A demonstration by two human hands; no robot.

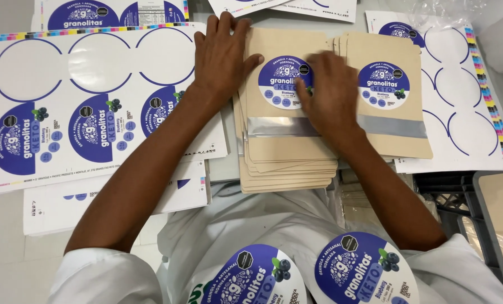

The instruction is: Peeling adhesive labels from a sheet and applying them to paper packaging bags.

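Nearest the wearer, two round blue stickers [364, 270] cling to the white lap. Beyond them sits a stack of tan paper pouches [285, 152] on the desk. The right hand [330, 95] presses flat fingers on its round blue label [282, 81]; the left hand [223, 53] lies spread on the stack's upper left corner. Left of the stack lies a white sticker sheet [94, 101].

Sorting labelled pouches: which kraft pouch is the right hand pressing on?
The tan kraft pouch topping the left stack; the right hand covers its round blue label's edge.
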